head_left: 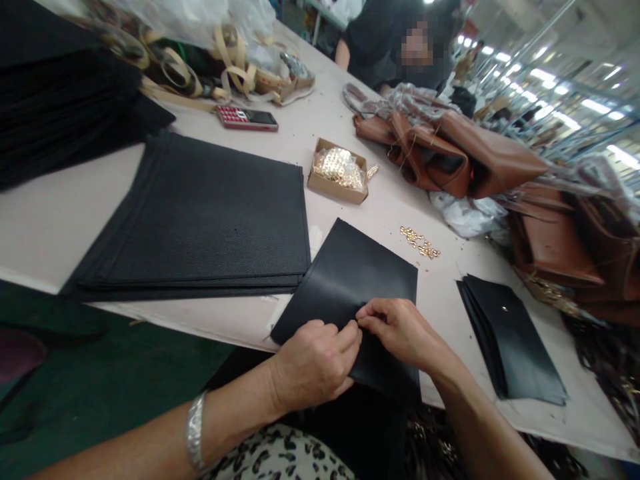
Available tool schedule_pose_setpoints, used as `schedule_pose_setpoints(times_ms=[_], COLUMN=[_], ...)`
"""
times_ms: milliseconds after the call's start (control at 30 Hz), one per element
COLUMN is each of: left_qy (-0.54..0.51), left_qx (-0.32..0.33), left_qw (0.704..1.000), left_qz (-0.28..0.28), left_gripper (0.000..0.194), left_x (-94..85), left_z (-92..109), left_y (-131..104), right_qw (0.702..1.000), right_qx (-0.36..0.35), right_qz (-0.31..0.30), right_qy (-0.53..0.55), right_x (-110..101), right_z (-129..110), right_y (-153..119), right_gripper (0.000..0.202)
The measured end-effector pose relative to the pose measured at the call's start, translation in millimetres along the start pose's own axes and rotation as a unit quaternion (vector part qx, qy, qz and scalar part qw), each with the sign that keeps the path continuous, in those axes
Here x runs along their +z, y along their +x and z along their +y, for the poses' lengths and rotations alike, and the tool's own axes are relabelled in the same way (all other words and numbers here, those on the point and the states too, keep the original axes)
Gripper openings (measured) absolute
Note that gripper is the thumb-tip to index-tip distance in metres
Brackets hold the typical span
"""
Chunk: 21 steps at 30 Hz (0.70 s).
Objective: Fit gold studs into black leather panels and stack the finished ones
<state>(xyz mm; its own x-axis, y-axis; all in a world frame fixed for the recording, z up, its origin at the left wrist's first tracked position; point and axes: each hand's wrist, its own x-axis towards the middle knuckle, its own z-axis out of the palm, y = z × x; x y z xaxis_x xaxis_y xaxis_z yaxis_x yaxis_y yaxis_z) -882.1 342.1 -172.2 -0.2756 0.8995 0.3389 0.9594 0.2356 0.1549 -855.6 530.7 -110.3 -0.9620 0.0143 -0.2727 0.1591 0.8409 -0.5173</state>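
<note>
We see plain black on the panel (370,260), the stack (225,213) and the pile (525,347) — this last dotted with a gold stud (505,309). The chain (420,242) is gold, the phone (247,119) red, the bags (510,160) brown, the floor (150,347) green — and our bracelet (195,430) silver. Our cloth (285,453) has dark leopard spots on cream.

Ceiling lights (596,106) glare at upper right; the black panel (360,267) shows soft sheen.
</note>
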Motion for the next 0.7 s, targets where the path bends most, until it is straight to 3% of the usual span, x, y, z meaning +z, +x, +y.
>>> schedule_pose_setpoints(times_ms=[267,467,700], left_qy=[-0.006,-0.013,-0.013], left_qx=[0.005,0.007,0.006], left_qw=[1.0,1.0,0.999], left_qz=[0.012,0.012,0.043], left_gripper=[0.056,0.053,0.045], left_x=[2.4,2.7,2.4], left_z=[-0.9,-1.2,-2.5], left_y=[-1.5,-1.5,-1.0], right_qw=[0.999,0.998,0.989], right_qx=[0.017,0.056,0.104], right_qz=[-0.044,-0.033,-0.104], right_qy=[0.017,0.015,0.001], right_x=[-5.5,-5.7,-14.0], right_z=[3.1,1.3,-0.2], right_y=[5.6,8.3,25.0], right_gripper=[0.014,0.013,0.004])
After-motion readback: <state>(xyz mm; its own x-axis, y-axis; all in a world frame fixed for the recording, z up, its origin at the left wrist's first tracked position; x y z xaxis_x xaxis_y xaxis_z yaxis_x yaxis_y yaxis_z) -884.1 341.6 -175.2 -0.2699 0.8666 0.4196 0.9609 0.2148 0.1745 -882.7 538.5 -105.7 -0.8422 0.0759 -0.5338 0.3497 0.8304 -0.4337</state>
